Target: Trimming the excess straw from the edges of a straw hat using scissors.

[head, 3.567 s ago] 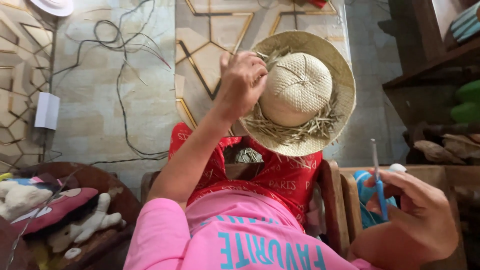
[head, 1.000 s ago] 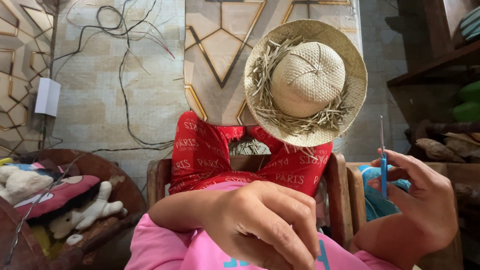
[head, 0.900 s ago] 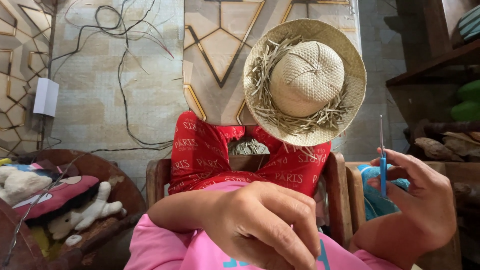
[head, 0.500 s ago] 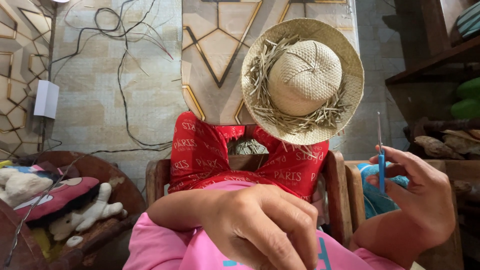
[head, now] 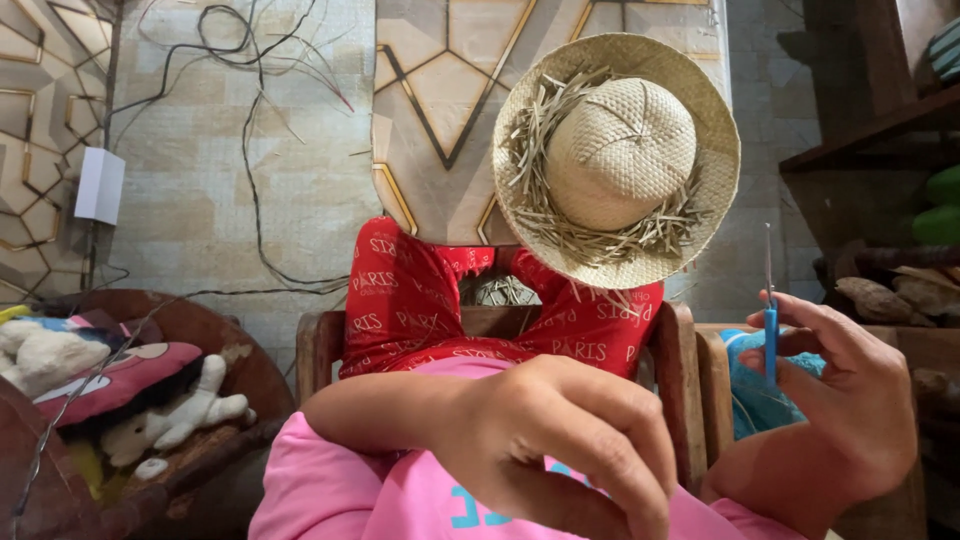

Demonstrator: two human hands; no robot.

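Single head view, looking steeply down, close over lap

Tiled floor [head: 200, 180] (geometric gold lines)

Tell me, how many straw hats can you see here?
1. The straw hat rests on the person's red-clad knees, ahead of the left hand; the right hand holds a blue crochet hook. Others may lie out of view.

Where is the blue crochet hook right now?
In the head view, the blue crochet hook stands upright in the right hand, right of the straw hat.
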